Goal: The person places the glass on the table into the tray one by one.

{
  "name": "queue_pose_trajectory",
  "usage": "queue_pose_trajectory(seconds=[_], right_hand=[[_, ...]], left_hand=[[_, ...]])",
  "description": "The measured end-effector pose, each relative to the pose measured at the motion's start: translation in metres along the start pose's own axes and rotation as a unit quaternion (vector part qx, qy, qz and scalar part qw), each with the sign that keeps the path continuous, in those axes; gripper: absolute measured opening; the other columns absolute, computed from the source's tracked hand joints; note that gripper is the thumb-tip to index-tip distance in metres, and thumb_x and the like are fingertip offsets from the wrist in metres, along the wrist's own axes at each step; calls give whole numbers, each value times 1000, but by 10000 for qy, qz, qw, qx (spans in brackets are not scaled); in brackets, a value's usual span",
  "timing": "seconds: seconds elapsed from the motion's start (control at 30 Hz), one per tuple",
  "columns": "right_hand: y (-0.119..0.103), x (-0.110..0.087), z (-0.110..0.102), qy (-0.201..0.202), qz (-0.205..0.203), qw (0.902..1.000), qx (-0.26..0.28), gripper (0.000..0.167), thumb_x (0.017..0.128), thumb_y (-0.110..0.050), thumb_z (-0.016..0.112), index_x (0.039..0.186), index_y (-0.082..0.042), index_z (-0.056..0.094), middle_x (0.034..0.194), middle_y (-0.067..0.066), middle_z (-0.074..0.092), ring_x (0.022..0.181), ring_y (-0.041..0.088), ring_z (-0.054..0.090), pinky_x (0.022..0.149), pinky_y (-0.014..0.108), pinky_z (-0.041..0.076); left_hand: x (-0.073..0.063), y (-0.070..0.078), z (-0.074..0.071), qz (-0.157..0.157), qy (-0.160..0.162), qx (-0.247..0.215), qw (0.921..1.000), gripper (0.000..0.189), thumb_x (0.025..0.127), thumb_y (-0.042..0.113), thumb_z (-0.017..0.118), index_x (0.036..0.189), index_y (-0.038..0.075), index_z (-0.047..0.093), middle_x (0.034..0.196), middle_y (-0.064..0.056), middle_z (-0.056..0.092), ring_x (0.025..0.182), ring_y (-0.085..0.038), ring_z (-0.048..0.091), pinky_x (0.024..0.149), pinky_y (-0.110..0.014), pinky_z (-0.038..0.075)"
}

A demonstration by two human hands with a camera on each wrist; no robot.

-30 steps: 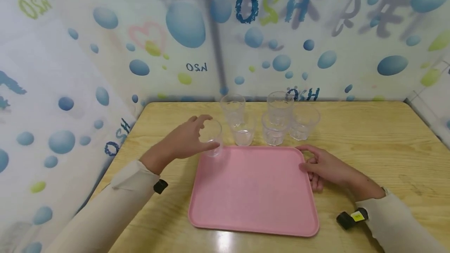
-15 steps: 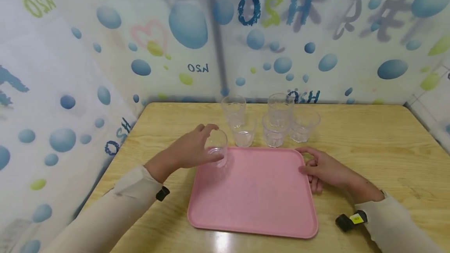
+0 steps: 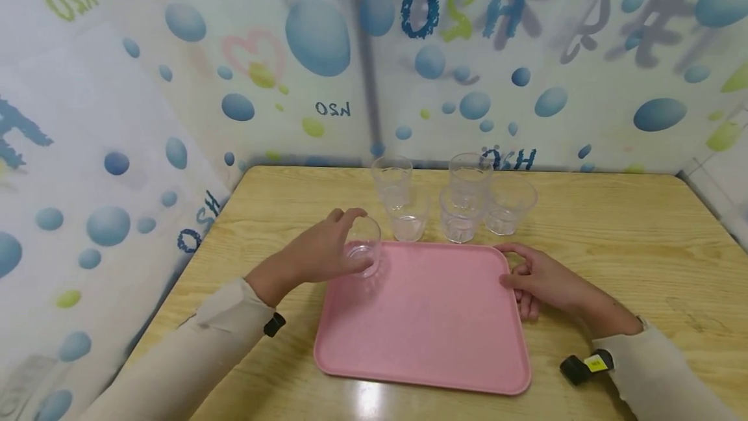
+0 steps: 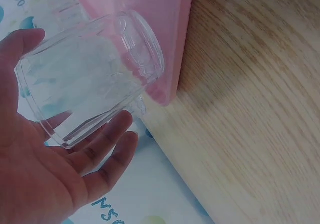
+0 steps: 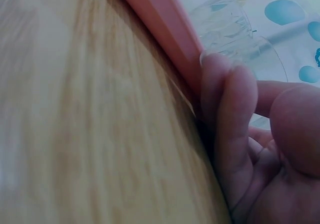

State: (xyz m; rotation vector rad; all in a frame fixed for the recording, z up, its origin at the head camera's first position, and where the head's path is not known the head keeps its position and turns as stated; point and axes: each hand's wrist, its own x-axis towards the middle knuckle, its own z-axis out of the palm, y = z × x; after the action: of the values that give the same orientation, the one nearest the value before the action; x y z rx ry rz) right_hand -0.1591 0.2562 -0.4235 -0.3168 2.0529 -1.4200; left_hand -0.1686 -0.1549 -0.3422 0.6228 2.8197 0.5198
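A clear cup stands upright at the far left corner of the pink tray. Round its side my left hand holds it, thumb on the near side and fingers on the far side. The left wrist view shows this cup between thumb and fingers, its base over the tray's corner. My right hand grips the tray's far right corner, thumb at the rim and index finger along the far edge. In the right wrist view, curled fingers lie against the tray's side.
Behind the tray stand several more clear cups, among them a front left one, a front middle one and a wide one. The wooden table meets a patterned wall at the back.
My left hand has brought the cup slightly right and nearer, from beside the tray's far left corner onto it. Over the last half second it hardly moves. The right hand stays at the tray.
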Motion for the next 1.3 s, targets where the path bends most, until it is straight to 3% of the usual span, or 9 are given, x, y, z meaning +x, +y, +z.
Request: queue_pose_trajectory(seconds=[0.1,0.2,0.33,0.67,0.87,1.3], right_hand=[[-1,0,1,-21,-31,10000,25,69,101,-20,60,155,-10,19,76,10,62,50,17,65,49,43,57],[-1,0,1,-44,-49,10000,62,70,101,-19,60,156,-9,18,76,10,62,50,17,65,49,43,57],[-2,-1,1,-50,-97,9999,67,69,102,-18,59,156,-8,17,75,10,62,49,16,65,49,44,57],[-3,-2,0,-50,-90,9999,-34,68,101,-20,60,155,-9,20,75,9,62,50,16,65,49,41,57],[-3,-2,0,-55,-91,9999,-20,68,101,-21,60,155,-9,19,75,9,62,49,17,65,48,39,57],[-4,-3,-1,-70,-117,9999,-30,68,101,-20,60,155,-9,20,76,10,62,50,17,65,48,39,57]], left_hand=[[0,1,0,-100,-33,150,9998,84,87,56,66,153,19,30,135,-18,50,84,-24,62,80,-44,54],[2,3,0,-164,-73,498,9986,87,86,62,63,155,21,28,141,-16,48,104,-31,63,91,-52,50],[9,11,-3,-115,3,873,9961,88,88,70,56,157,26,25,147,-12,44,131,-35,50,103,-60,39],[50,38,0,-207,390,1249,9912,81,92,71,49,157,28,26,144,-9,48,129,-35,50,104,-60,39],[70,45,3,-414,332,1329,9897,85,90,73,50,157,27,24,140,-9,51,123,-37,54,103,-59,39],[85,49,6,-544,34,1048,9930,91,88,76,50,159,28,20,147,-13,46,127,-39,54,104,-61,40]])
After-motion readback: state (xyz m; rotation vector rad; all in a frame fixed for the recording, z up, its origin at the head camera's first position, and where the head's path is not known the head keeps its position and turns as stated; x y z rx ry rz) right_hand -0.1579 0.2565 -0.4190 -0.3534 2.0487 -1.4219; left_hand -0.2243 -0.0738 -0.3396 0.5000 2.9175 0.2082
